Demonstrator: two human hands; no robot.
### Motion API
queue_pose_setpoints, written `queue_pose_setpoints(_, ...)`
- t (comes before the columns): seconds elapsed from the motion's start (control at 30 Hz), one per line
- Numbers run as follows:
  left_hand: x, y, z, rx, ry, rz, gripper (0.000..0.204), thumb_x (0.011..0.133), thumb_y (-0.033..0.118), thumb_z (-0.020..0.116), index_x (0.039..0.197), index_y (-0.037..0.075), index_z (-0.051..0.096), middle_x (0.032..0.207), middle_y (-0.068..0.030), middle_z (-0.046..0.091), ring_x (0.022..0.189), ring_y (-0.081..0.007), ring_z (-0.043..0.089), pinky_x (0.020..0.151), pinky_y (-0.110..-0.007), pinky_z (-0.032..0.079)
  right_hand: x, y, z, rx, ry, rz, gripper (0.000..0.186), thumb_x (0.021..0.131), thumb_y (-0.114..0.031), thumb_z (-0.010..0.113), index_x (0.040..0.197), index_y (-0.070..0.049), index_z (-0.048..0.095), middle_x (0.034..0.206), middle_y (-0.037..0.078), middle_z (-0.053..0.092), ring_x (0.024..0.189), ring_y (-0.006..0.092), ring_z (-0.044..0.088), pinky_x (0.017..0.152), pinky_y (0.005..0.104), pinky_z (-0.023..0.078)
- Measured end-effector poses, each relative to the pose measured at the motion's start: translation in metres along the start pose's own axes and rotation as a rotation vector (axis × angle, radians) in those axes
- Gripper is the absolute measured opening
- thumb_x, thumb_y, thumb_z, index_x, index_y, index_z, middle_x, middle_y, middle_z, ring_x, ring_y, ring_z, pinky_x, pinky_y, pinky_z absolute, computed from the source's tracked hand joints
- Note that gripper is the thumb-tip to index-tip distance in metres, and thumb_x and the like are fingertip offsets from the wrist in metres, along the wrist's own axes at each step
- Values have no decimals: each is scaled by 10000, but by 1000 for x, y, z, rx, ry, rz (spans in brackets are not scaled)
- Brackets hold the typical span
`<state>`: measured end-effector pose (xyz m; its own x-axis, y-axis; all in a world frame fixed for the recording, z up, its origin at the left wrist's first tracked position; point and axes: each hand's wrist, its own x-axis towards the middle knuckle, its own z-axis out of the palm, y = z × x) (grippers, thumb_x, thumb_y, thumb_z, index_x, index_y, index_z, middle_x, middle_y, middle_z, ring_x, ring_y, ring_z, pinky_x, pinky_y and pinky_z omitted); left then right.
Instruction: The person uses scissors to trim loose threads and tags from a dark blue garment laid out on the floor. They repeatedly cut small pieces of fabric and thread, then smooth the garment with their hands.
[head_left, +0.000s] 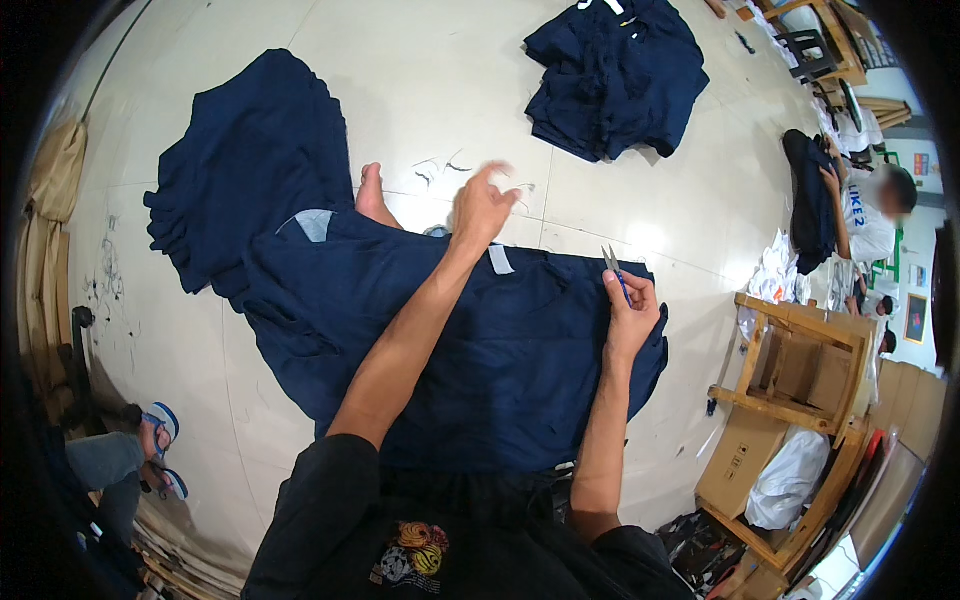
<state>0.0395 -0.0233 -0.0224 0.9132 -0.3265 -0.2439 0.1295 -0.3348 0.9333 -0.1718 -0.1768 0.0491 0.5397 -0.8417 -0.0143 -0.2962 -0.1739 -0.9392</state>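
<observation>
Across my lap lies a dark navy garment (470,350) with a white label (501,260) at its far edge. My right hand (630,312), closed, grips a pair of small thread snips (615,272) with a blue handle, blades pointing away from me over the garment's edge. My left hand (484,207) is raised beyond the cloth, over the floor. Its fingers are slightly blurred but look apart, with nothing visible in them. Dark thread scraps (440,168) lie on the tiles just past it. A bare foot (372,195) pokes out beyond the garment.
A heap of navy garments (265,150) sits at the left, touching mine; another pile (620,80) is at the far right. Wooden frames (790,320) with a cardboard box (742,455) stand right. A co-worker (870,215) handles dark cloth there. Someone's sandalled feet (160,440) are at left.
</observation>
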Motion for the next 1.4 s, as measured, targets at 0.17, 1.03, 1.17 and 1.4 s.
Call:
queue_pose_setpoints(0.17, 0, -25, 22, 426, 363, 446, 449, 873, 196, 797, 1277, 59, 657, 882, -185, 731, 912, -341, 701, 1062, -468, 473, -8, -4, 18, -105, 1, -45, 262, 918, -193, 820, 1023, 15, 702, 814, 10, 684, 701, 51, 556, 663, 212, 422)
queue_pose_setpoints(1.03, -20, 9, -13, 58, -784, 354, 415, 833, 322, 854, 1149, 67, 764, 1106, -92, 740, 990, -201, 678, 898, -349, 532, -15, -7, 26, -390, 39, -229, 311, 1000, -303, 711, 1127, -21, 679, 824, 84, 670, 722, 185, 614, 674, 325, 492)
queue_pose_setpoints(1.17, -16, 12, -16, 61, -861, 254, 387, 779, 337, 900, 1001, 36, 801, 918, -97, 768, 911, -211, 702, 848, -334, 537, -14, -5, 22, -209, -49, -101, 284, 921, -197, 809, 1071, 26, 718, 818, 60, 711, 720, 114, 625, 670, 257, 488)
queue_pose_setpoints(1.4, -19, 22, -19, 12, -796, 206, 350, 740, 265, 921, 942, 4, 806, 829, -96, 762, 781, -175, 687, 745, -301, 531, -6, -63, 10, -49, -352, 221, 254, 836, -101, 869, 961, 88, 753, 807, 65, 745, 691, 75, 640, 652, 207, 483)
